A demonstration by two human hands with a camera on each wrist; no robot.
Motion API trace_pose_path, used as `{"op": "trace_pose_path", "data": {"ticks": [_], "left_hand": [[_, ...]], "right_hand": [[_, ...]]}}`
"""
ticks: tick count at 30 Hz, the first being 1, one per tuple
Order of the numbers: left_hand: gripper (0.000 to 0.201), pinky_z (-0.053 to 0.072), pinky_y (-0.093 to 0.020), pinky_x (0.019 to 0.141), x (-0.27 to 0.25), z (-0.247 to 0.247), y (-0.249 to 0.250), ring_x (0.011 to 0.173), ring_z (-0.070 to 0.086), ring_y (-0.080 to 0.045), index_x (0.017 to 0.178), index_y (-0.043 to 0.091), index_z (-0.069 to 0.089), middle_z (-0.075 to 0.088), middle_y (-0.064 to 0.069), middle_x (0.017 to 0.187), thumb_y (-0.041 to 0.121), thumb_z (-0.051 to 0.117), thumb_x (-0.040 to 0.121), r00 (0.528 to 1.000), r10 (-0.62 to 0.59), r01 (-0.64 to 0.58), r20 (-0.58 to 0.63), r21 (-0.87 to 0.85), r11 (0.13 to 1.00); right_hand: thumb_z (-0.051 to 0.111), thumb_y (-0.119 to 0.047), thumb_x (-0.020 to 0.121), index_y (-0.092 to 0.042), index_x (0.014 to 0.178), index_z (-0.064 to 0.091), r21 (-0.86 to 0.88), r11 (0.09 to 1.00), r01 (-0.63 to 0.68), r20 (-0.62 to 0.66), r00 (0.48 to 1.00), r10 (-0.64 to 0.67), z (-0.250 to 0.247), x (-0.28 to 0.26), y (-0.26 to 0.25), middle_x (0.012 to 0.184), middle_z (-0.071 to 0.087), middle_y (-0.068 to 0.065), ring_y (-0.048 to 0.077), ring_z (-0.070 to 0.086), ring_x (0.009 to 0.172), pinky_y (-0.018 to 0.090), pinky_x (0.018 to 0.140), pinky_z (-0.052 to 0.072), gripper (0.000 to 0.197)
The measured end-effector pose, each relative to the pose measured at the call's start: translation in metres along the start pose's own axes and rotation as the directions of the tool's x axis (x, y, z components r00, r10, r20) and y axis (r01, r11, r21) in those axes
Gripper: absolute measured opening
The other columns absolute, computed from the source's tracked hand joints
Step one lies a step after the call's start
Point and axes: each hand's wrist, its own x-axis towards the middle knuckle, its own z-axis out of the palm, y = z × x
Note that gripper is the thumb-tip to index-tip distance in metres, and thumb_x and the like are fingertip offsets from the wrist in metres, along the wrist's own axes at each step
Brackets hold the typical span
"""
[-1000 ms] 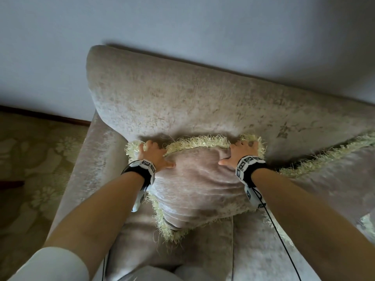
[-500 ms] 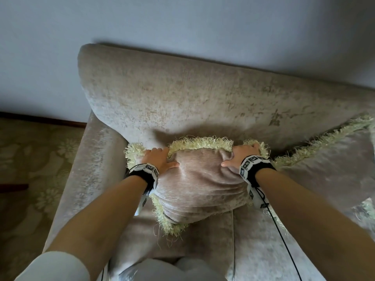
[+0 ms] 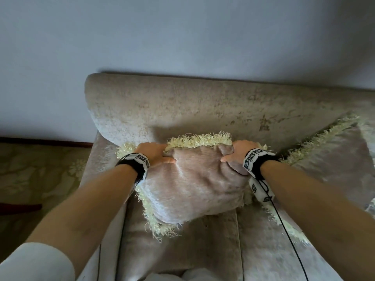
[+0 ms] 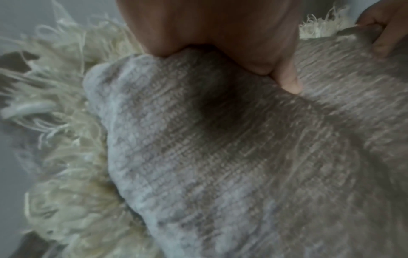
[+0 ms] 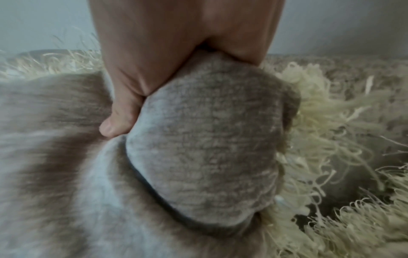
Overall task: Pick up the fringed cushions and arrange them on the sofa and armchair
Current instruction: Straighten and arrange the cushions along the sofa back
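Observation:
A beige cushion (image 3: 190, 185) with pale yellow fringe leans against the sofa backrest (image 3: 203, 106) at the seat's left end. My left hand (image 3: 156, 153) grips its top left corner, thumb on the front face. At the top right corner my right hand (image 3: 235, 153) holds a bunched fold of fabric. In the left wrist view the left hand (image 4: 220, 43) squeezes the cushion (image 4: 220, 157). In the right wrist view the right hand (image 5: 167, 57) pinches a bulge of the cushion (image 5: 207, 139). A second fringed cushion (image 3: 332, 157) leans on the backrest to the right.
The sofa's left armrest (image 3: 97, 159) runs beside the cushion, with patterned carpet (image 3: 40, 179) beyond it. A plain wall (image 3: 182, 37) rises behind the backrest. The seat cushions (image 3: 182, 250) lie below my arms. A black cable (image 3: 288, 236) hangs from the right wrist.
Both hands have lifted the cushion's top edge higher against the backrest, and the fabric is bunched more tightly at the corners. The view has tilted up slightly.

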Motion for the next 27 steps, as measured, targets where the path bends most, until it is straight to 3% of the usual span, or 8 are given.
{"op": "trace_pose_path", "data": {"ticks": [4, 7, 12, 15, 18, 22, 25, 27], "left_hand": [[0.055, 0.045, -0.030, 0.086, 0.002, -0.021, -0.013, 0.095, 0.061, -0.017, 0.116, 0.036, 0.063, 0.068, 0.010, 0.105, 0.074, 0.059, 0.077, 1.000, 0.005, -0.004, 0.022, -0.054, 0.999], [0.053, 0.046, -0.031, 0.089, -0.004, -0.014, -0.018, 0.089, 0.057, -0.016, 0.116, 0.034, 0.063, 0.068, 0.007, 0.106, 0.070, 0.062, 0.077, 0.999, -0.027, 0.030, 0.044, -0.069, 0.997], [0.046, 0.048, -0.034, 0.081, -0.001, -0.026, -0.023, 0.082, 0.062, -0.017, 0.081, 0.027, 0.063, 0.065, 0.009, 0.081, 0.071, 0.067, 0.070, 0.995, -0.050, 0.062, 0.083, -0.155, 0.986], [0.041, 0.048, -0.037, 0.083, 0.003, -0.043, -0.026, 0.081, 0.063, -0.020, 0.070, 0.029, 0.061, 0.068, 0.005, 0.081, 0.068, 0.072, 0.066, 0.992, -0.053, 0.074, 0.112, -0.196, 0.978], [0.052, 0.048, -0.040, 0.091, 0.007, -0.051, -0.027, 0.091, 0.063, -0.020, 0.090, 0.031, 0.067, 0.068, 0.010, 0.094, 0.072, 0.074, 0.060, 0.994, -0.063, 0.076, 0.093, -0.152, 0.986], [0.068, 0.051, -0.035, 0.087, 0.012, -0.032, -0.025, 0.100, 0.063, -0.023, 0.117, 0.023, 0.059, 0.068, 0.002, 0.110, 0.072, 0.067, 0.070, 0.994, -0.098, 0.094, 0.039, 0.106, 0.990], [0.068, 0.051, -0.033, 0.081, 0.011, -0.018, -0.025, 0.099, 0.063, -0.024, 0.129, 0.023, 0.051, 0.067, -0.002, 0.112, 0.068, 0.061, 0.080, 0.987, -0.145, 0.153, -0.073, 0.122, 0.981], [0.061, 0.048, -0.034, 0.080, 0.010, -0.020, -0.025, 0.099, 0.061, -0.025, 0.128, 0.019, 0.051, 0.065, -0.006, 0.109, 0.065, 0.053, 0.088, 0.979, -0.146, 0.163, -0.141, 0.126, 0.979]], "right_hand": [[0.067, -0.064, 0.078, -0.020, 0.070, 0.054, 0.153, 0.988, 0.012, -0.003, 1.000, -0.012, 0.011, -0.004, -0.007, 0.075, 0.058, -0.002, 0.022, 0.057, 0.077, 0.028, 0.072, 0.041, 0.047], [0.070, -0.062, 0.077, -0.017, 0.067, 0.052, 0.190, 0.981, 0.039, 0.002, 0.999, -0.040, 0.023, -0.003, -0.014, 0.076, 0.057, 0.000, 0.024, 0.056, 0.078, 0.028, 0.070, 0.040, 0.050], [0.074, -0.064, 0.072, -0.015, 0.061, 0.045, 0.171, 0.984, 0.050, 0.054, 0.997, -0.060, -0.002, 0.000, -0.013, 0.060, 0.048, -0.003, 0.016, 0.048, 0.056, 0.028, 0.054, 0.036, 0.057], [0.076, -0.065, 0.068, -0.016, 0.066, 0.048, 0.216, 0.975, 0.042, 0.094, 0.994, -0.064, -0.012, 0.002, -0.012, 0.068, 0.053, -0.003, 0.017, 0.054, 0.063, 0.028, 0.058, 0.040, 0.056], [0.075, -0.070, 0.064, -0.014, 0.087, 0.060, 0.228, 0.973, 0.021, 0.098, 0.994, -0.045, -0.001, 0.004, -0.013, 0.089, 0.062, 0.001, 0.022, 0.062, 0.082, 0.033, 0.075, 0.051, 0.062], [0.068, -0.071, 0.072, -0.010, 0.113, 0.064, 0.155, 0.987, 0.028, 0.042, 0.998, -0.035, 0.036, 0.006, -0.022, 0.111, 0.068, 0.005, 0.027, 0.064, 0.099, 0.032, 0.084, 0.049, 0.074], [0.062, -0.072, 0.076, -0.018, 0.133, 0.053, 0.147, 0.989, 0.024, -0.076, 0.997, -0.013, 0.047, 0.006, -0.027, 0.142, 0.049, 0.011, 0.031, 0.044, 0.130, 0.047, 0.105, 0.038, 0.079], [0.064, -0.068, 0.076, -0.019, 0.140, 0.041, 0.141, 0.990, 0.018, -0.085, 0.996, -0.006, 0.041, 0.008, -0.022, 0.148, 0.035, 0.012, 0.033, 0.028, 0.140, 0.053, 0.111, 0.027, 0.084]]}}
